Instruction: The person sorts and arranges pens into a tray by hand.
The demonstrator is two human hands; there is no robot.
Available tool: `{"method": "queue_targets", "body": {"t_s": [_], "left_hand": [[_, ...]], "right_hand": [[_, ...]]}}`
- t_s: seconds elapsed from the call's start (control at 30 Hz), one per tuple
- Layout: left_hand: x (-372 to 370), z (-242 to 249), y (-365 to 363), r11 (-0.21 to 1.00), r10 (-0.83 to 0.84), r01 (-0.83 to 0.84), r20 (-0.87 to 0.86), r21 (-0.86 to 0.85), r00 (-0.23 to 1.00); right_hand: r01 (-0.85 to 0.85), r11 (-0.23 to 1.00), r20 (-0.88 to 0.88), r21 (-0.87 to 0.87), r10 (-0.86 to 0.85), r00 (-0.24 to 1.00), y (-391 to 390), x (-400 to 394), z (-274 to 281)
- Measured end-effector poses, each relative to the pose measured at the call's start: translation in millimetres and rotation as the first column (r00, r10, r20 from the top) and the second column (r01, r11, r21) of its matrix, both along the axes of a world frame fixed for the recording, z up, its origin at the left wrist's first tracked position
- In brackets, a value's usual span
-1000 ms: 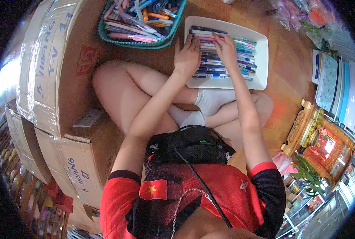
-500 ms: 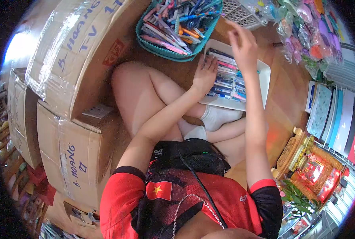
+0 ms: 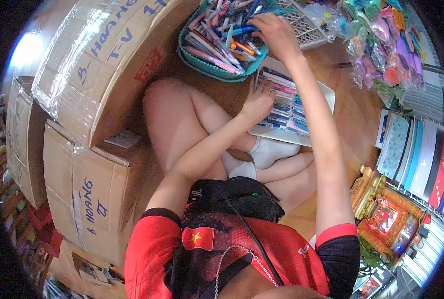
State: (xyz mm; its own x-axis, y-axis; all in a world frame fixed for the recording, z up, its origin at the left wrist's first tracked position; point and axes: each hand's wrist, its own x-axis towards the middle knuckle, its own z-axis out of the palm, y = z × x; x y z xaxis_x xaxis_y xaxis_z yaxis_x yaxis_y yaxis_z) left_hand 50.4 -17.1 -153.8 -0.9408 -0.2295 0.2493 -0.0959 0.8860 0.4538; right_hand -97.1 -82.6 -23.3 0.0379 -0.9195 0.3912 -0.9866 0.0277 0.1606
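I sit cross-legged on a wooden floor. A white tray (image 3: 326, 94) with rows of pens lies in front of my feet. My left hand (image 3: 260, 99) rests flat on the pens at the tray's left end. Behind the tray stands a teal basket (image 3: 202, 65) heaped with loose pens. My right hand (image 3: 277, 32) reaches into the right side of that basket, fingers curled down among the pens; whether it grips one is hidden.
Taped cardboard boxes (image 3: 102, 65) stand stacked on my left. A white plastic basket (image 3: 306, 25) sits behind the teal one. Packets of colourful goods (image 3: 381, 45) lie at the far right, notebooks (image 3: 416, 154) stand on a rack, and a small red shrine (image 3: 391, 219) glows nearby.
My right hand lifted off the pens in the tray, swung up and over, and now reaches into the teal basket. My left hand stayed on the tray. The view shifted.
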Motion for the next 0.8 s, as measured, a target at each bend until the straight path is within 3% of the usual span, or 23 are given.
{"method": "queue_targets", "body": {"t_s": [0.3, 0.5, 0.6, 0.7, 0.73, 0.8], "left_hand": [[2, -1, 1, 1.0, 0.008, -0.008, -0.033, 0.015, 0.999], [0, 0, 1, 0.996, 0.017, -0.01, -0.081, 0.087, 0.997], [3, 2, 1, 0.991, 0.031, -0.018, -0.096, 0.136, 0.995], [5, 2, -2, 0.989, 0.04, -0.028, -0.082, 0.143, 0.996], [7, 0, -3, 0.99, 0.041, -0.031, -0.069, 0.14, 0.997], [12, 2, -5, 0.973, 0.058, -0.043, -0.062, 0.226, 0.996]], "right_hand": [[-0.276, 0.945, -0.175, 0.177, 0.306, 0.936, -8, -5, 13], [-0.307, 0.929, -0.185, 0.206, 0.346, 0.92, -7, -19, 5], [-0.328, 0.938, -0.176, 0.111, 0.344, 0.922, -10, -15, 9], [-0.253, 0.953, -0.015, -0.164, 0.254, 0.967, -10, -3, 20], [-0.185, 0.937, 0.053, -0.296, 0.21, 0.976, -9, 2, 25], [0.088, 0.906, 0.36, -0.415, 0.075, 0.93, 4, 11, 42]]}}
